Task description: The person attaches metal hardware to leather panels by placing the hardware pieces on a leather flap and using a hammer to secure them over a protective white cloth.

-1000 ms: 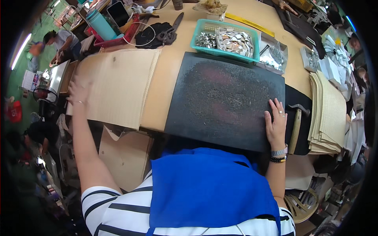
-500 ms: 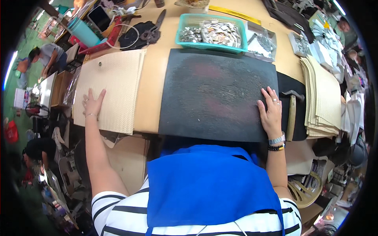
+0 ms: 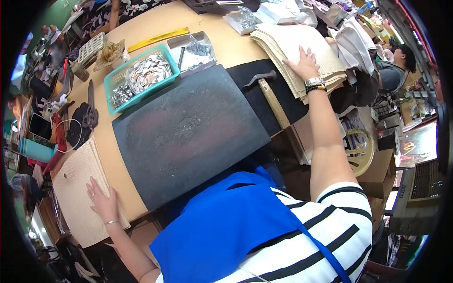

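My left hand (image 3: pixel 103 202) lies with spread fingers on pale, woven-textured sheets (image 3: pixel 75 174) at the lower left. My right hand (image 3: pixel 303 66) is open on a thick stack of similar sheets (image 3: pixel 330 54) at the upper right, fingers apart. Between them lies a dark, worn board (image 3: pixel 193 137) with reddish patches. A hammer (image 3: pixel 273 101) with a wooden handle rests on black material to the board's right, below the right stack. Behind the board stands a teal plastic basket (image 3: pixel 173 66) holding small silver and pale pieces.
A white box (image 3: pixel 210 63) holds metal bits and a rod. Behind are a yellow strip (image 3: pixel 158 38), dark tools (image 3: pixel 90 101), a teal bottle (image 3: pixel 35 150) and a red tray (image 3: pixel 59 153). A plastic chair (image 3: pixel 358 165) is beside me. Co-workers (image 3: pixel 394 70) are around the table.
My right hand has moved from the dark board onto the right stack. My left hand, moving earlier, now rests on the left sheets. The view has turned rightward.
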Demonstrator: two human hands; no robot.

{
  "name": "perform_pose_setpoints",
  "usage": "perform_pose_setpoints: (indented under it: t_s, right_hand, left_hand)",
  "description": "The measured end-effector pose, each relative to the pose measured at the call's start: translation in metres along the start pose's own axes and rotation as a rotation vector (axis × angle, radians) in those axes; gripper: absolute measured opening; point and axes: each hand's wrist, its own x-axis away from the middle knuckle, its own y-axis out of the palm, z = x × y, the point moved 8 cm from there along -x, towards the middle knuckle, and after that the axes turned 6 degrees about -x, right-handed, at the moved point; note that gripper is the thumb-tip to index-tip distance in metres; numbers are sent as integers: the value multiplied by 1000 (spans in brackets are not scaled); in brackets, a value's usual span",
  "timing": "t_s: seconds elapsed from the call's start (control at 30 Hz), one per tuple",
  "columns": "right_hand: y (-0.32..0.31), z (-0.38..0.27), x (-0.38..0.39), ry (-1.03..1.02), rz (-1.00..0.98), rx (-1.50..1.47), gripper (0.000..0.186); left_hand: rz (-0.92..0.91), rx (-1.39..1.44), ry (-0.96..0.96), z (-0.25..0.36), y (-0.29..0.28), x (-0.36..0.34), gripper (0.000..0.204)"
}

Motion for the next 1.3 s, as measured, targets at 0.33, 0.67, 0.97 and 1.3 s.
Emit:
perform_pose_setpoints:
  t_s: [0.33,0.67,0.97,1.3]
  right_hand:
    - [-55,-68,49,-217,-159,-453,52]
    - [-96,-252,240,-742,-816,-900,69]
    - [-12,-147,196,-374,-385,-610,58]
    - [-47,-231,216,-706,-336,-795,45]
  left_hand:
    - [-270,1336,336,130,-43,69,63]
    - [-820,1870,287,218,-40,92,92]
    - [-489,1446,340,187,-23,72,58]
    - [76,747,371,130,-91,-6,50]
